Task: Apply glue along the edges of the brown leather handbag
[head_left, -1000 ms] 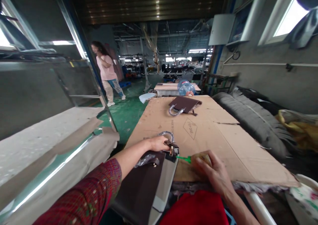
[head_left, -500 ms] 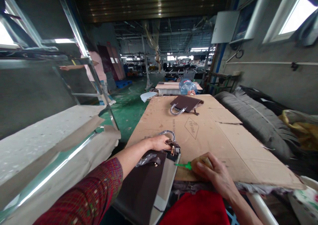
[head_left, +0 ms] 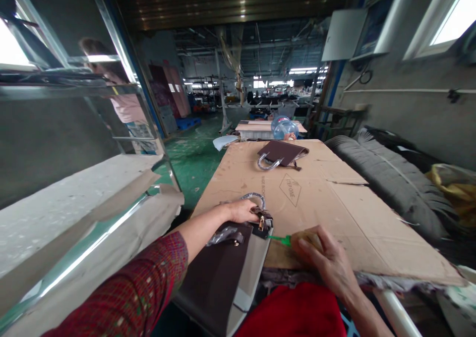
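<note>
A dark brown handbag (head_left: 213, 277) with pale side panels lies at the table's near left edge, partly overhanging it. My left hand (head_left: 241, 211) is closed on the bag's top edge beside the zipper end, where a gold zipper pull (head_left: 262, 223) hangs. A plastic-wrapped handle (head_left: 255, 196) arches just beyond that hand. My right hand (head_left: 327, 252) is wrapped round a brownish squeeze bottle (head_left: 303, 243). Its thin green nozzle (head_left: 278, 239) points left, with the tip at or very near the bag's side edge. Whether the tip touches cannot be made out.
Cardboard (head_left: 316, 213) covers the table. Farther back on it lies another brown handbag (head_left: 282, 152), with a blue water jug (head_left: 284, 128) beyond. Dark padded rolls (head_left: 383, 178) stand along the right. A metal rack (head_left: 145, 114) is at left, with a person (head_left: 124, 106) behind it.
The view has shifted slightly. The green nozzle tip has moved up along the bag's side edge, towards the zipper end. The person behind the rack has moved left.
</note>
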`<control>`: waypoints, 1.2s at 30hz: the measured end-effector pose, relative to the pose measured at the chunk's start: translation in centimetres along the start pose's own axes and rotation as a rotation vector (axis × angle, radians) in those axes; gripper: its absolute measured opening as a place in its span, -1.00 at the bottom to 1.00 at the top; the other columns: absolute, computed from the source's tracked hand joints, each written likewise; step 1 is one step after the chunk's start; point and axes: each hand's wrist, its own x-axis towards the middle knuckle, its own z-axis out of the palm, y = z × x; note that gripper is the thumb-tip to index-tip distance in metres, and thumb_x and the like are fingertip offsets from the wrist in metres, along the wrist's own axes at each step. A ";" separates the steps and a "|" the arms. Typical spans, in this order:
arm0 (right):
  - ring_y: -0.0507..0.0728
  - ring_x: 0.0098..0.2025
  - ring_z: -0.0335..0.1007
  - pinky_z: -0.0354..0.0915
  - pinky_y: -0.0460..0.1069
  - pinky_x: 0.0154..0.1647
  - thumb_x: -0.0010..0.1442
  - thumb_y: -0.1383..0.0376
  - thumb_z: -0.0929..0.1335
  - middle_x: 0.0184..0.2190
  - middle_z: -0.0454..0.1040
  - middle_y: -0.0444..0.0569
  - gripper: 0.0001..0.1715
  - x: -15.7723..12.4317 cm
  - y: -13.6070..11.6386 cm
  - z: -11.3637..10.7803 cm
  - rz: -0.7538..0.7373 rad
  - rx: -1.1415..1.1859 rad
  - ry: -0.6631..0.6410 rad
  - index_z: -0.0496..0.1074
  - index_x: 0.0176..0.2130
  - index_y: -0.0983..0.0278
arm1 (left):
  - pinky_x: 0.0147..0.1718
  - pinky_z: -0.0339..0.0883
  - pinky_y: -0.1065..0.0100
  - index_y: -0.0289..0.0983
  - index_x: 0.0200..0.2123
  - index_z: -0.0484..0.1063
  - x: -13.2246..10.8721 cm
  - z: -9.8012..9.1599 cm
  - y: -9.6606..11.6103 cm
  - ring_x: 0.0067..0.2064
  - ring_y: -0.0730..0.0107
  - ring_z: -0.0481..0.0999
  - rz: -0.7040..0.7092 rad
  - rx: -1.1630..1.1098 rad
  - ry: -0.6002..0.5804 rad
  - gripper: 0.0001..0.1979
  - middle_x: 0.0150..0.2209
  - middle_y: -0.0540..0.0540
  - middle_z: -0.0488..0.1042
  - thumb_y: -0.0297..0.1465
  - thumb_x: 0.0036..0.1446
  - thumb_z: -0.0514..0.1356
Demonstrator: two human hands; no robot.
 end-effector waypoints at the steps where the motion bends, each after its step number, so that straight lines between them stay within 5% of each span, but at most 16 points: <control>1: 0.20 -0.25 0.32 0.18 0.10 -0.20 0.16 -0.30 0.29 -0.36 0.43 -0.04 -0.33 -0.2 -0.1 0.0 0.000 -0.003 -0.009 0.38 -0.28 0.25 | -0.33 0.19 0.45 -0.34 -0.27 0.60 0.0 0.0 -0.1 -0.32 0.45 0.41 -0.006 -0.001 0.003 -0.82 -0.38 0.00 0.50 -0.32 0.21 0.31; 4: 0.17 -0.28 0.29 0.15 0.09 -0.22 0.19 -0.27 0.32 -0.39 0.40 -0.09 -0.37 -0.9 0.2 0.2 -0.010 0.034 -0.112 0.35 -0.31 0.24 | -0.32 0.19 0.45 -0.33 -0.27 0.60 0.2 0.2 -0.4 -0.32 0.45 0.41 -0.007 -0.008 0.001 -0.79 -0.37 0.00 0.51 -0.28 0.22 0.32; 9: 0.15 -0.26 0.30 0.14 0.08 -0.21 0.26 -0.25 0.33 -0.34 0.43 -0.10 -0.40 -1.4 1.3 0.4 -0.077 0.042 0.006 0.41 -0.23 0.23 | -0.36 0.18 0.42 -0.31 -0.26 0.61 0.3 0.2 -0.6 -0.30 0.39 0.44 0.010 0.002 0.009 -0.78 -0.34 -0.04 0.55 -0.25 0.19 0.33; 13: 0.15 -0.25 0.31 0.16 0.07 -0.20 0.31 -0.22 0.33 -0.33 0.43 -0.10 -0.43 -1.8 1.5 0.5 -0.072 0.096 -0.132 0.39 -0.23 0.23 | -0.34 0.21 0.42 -0.29 -0.24 0.63 0.2 0.2 -0.5 -0.30 0.38 0.46 0.040 -0.002 0.002 -0.79 -0.33 -0.03 0.56 -0.26 0.19 0.31; 17: 0.16 -0.22 0.33 0.17 0.08 -0.16 0.30 -0.21 0.34 -0.29 0.45 -0.10 -0.44 -2.2 1.6 0.8 -0.063 0.061 -0.006 0.41 -0.16 0.22 | -0.37 0.19 0.42 -0.32 -0.25 0.62 0.2 0.2 -0.5 -0.34 0.41 0.44 0.041 0.005 0.007 -0.79 -0.38 -0.02 0.54 -0.27 0.18 0.32; 21: 0.14 -0.24 0.31 0.16 0.06 -0.17 0.33 -0.18 0.34 -0.31 0.44 -0.10 -0.48 -2.5 2.1 0.8 -0.083 0.110 -0.107 0.41 -0.22 0.23 | -0.37 0.19 0.42 -0.32 -0.22 0.64 0.1 0.1 -0.3 -0.31 0.40 0.46 0.053 0.019 -0.021 -0.78 -0.33 -0.03 0.56 -0.28 0.23 0.30; 26: 0.14 -0.23 0.33 0.16 0.06 -0.17 0.32 -0.17 0.35 -0.28 0.46 -0.10 -0.49 -3.0 2.5 0.6 -0.099 0.071 -0.028 0.43 -0.18 0.21 | -0.36 0.19 0.43 -0.35 -0.23 0.62 0.0 0.1 -0.2 -0.31 0.40 0.46 0.032 0.032 -0.009 -0.76 -0.35 -0.03 0.54 -0.25 0.25 0.31; 28: 0.12 -0.24 0.34 0.18 0.05 -0.18 0.34 -0.14 0.35 -0.29 0.46 -0.12 -0.53 -3.3 2.4 0.6 -0.101 0.092 -0.123 0.44 -0.17 0.21 | -0.33 0.21 0.44 -0.35 -0.22 0.61 0.1 0.2 -0.2 -0.27 0.39 0.48 0.036 0.023 -0.010 -0.78 -0.32 -0.04 0.57 -0.28 0.25 0.30; 32: 0.11 -0.24 0.34 0.19 0.03 -0.19 0.32 -0.12 0.37 -0.28 0.45 -0.12 -0.56 -4.6 1.4 0.9 -0.138 0.106 -0.052 0.45 -0.17 0.19 | -0.32 0.21 0.44 -0.33 -0.22 0.60 0.3 0.4 -0.6 -0.25 0.38 0.49 0.030 0.014 0.009 -0.78 -0.30 -0.03 0.57 -0.26 0.23 0.33; 36: 0.09 -0.25 0.31 0.16 0.02 -0.18 0.34 -0.13 0.35 -0.29 0.42 -0.14 -0.56 -5.7 -0.2 1.2 -0.057 0.167 -0.152 0.45 -0.20 0.18 | -0.29 0.23 0.44 -0.30 -0.14 0.64 0.4 0.4 -0.9 -0.21 0.36 0.50 0.033 0.018 -0.006 -0.73 -0.25 -0.03 0.59 -0.21 0.25 0.32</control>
